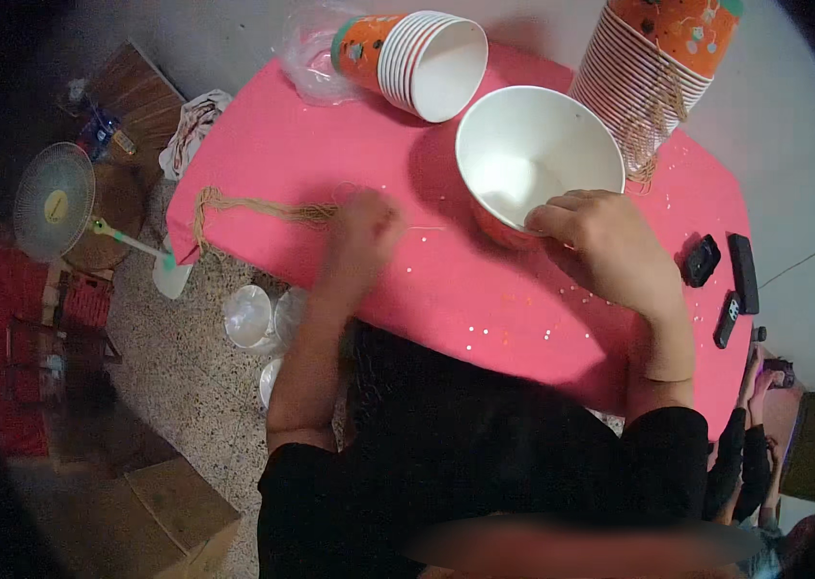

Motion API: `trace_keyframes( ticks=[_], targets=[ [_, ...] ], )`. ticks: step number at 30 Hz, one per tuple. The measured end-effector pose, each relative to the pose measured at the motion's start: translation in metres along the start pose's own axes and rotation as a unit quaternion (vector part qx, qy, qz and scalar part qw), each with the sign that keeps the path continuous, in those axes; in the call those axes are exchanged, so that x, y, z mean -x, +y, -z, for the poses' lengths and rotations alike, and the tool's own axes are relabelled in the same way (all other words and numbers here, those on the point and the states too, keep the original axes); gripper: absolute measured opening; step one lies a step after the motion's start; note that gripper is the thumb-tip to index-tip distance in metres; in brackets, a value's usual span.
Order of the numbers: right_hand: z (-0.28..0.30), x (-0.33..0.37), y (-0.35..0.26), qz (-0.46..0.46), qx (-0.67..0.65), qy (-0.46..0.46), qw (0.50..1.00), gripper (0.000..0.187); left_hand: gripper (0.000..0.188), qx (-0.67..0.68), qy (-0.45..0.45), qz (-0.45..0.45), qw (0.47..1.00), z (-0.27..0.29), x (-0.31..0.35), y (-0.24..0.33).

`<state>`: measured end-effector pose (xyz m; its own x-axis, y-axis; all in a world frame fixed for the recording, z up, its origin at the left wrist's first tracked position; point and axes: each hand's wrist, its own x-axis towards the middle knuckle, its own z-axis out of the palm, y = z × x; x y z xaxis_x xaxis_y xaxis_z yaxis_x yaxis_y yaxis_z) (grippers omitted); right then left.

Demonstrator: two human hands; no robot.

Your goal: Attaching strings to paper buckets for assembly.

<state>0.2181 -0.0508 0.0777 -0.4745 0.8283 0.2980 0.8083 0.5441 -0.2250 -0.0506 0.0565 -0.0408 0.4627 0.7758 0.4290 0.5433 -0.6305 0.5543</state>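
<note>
My right hand [605, 246] grips the near right rim of a large white-lined paper bucket [494, 164], thumb and fingers closed on the rim. The bucket is tilted, its mouth facing up and toward me; a bit of orange-red shows on its outside. Over the pink tabletop, my left hand [366, 230] is closed at the right end of a bundle of tan string [268, 207]. A thin strand shows just past its knuckles. The fingertips are hidden, so how many strands it holds cannot be seen.
A nested stack of orange-patterned buckets [658, 68] stands at back right, tan strings hanging down it. Another stack [427, 63] lies on its side beside clear plastic [316, 58]. White specks dot the pink cloth [523, 357]. A black tray [701, 261] and remote [728, 320] lie right.
</note>
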Motion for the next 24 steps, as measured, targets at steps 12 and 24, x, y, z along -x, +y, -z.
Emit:
trace_keyframes(
  ticks=[12, 24],
  targets=[
    [0.000, -0.001, 0.007, -0.002, 0.028, -0.004, 1.000, 0.013, 0.016, -0.241, -0.035, -0.073, 0.967, 0.027, -0.003, -0.026],
    [-0.001, -0.002, 0.007, -0.023, 0.032, -0.030, 0.999, 0.016, 0.016, -0.286, 0.031, -0.136, 0.948, 0.012, -0.015, -0.011]
  ],
)
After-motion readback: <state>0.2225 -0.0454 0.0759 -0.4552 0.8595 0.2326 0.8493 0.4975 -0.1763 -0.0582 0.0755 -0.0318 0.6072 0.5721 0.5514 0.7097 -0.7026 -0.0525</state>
